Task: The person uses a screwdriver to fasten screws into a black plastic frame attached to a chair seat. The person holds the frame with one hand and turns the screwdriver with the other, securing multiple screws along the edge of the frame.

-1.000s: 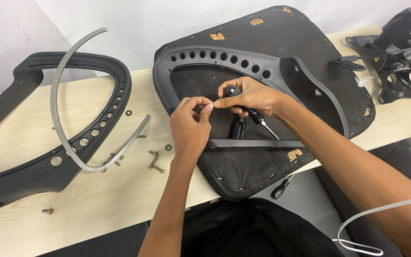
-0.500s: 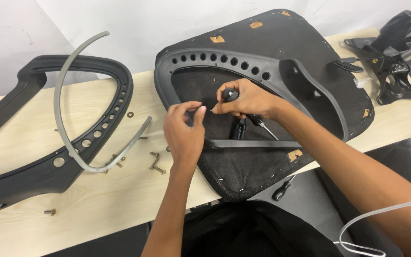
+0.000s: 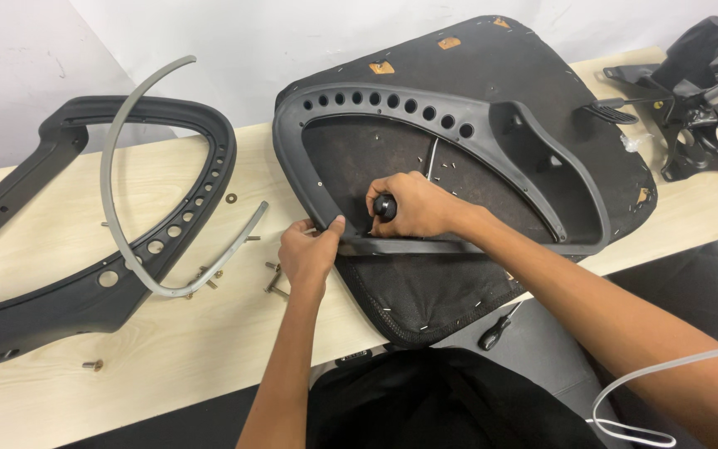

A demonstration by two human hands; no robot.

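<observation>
One black seat pan [image 3: 492, 75] lies underside up on the pale wooden table [image 3: 209, 349], and it serves as the landmark here. One dark plastic frame [image 3: 425, 108], pierced with a row of round holes, sits on top of the seat pan. The right hand [image 3: 413, 204] is closed around the black handle of one screwdriver [image 3: 385, 206], held at the lower bar of that frame near the middle of the seat pan; its tip is hidden. The left hand [image 3: 309, 249] is curled on the frame's lower left corner, thumb pressed on the bar, at the seat pan's left edge. Left of the seat pan lie one second black frame [image 3: 85, 291] and one curved grey strip [image 3: 126, 249] resting across it. Between that frame and the seat pan several loose screws [image 3: 274, 278] are scattered on the table, too small to count exactly, and one washer [image 3: 232, 198] lies farther up. Right of the seat pan stands one black metal chair mechanism [image 3: 691, 108] with a lever. Below the seat pan, off the table edge, one second small screwdriver [image 3: 500, 326] rests on a dark surface, and one white cable [image 3: 650, 374] loops at the lower right.
</observation>
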